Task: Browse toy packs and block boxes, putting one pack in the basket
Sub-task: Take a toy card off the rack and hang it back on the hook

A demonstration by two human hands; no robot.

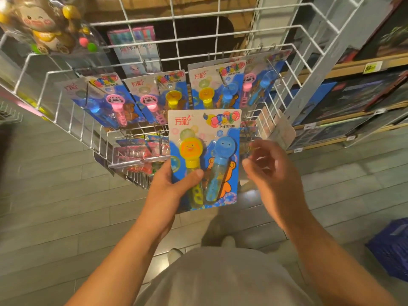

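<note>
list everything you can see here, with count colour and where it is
held bubble wand pack: one, blue card with a yellow wand and a blue wand, centre, in the left hand
hanging bubble wand packs: several, blue cards with pink, yellow and blue wands, on hooks of the wire rack
wire rack: one, white, across the upper half
monkey toy pack: one, brown and yellow, top left
red packs: a few, lower tier of the rack
boxes: many, dark, on wooden shelves at right
basket: one, blue, on the floor at lower right
left hand: grips the held pack, thumb on the yellow wand
right hand: beside the pack, fingers loosely curled, holding nothing
</note>
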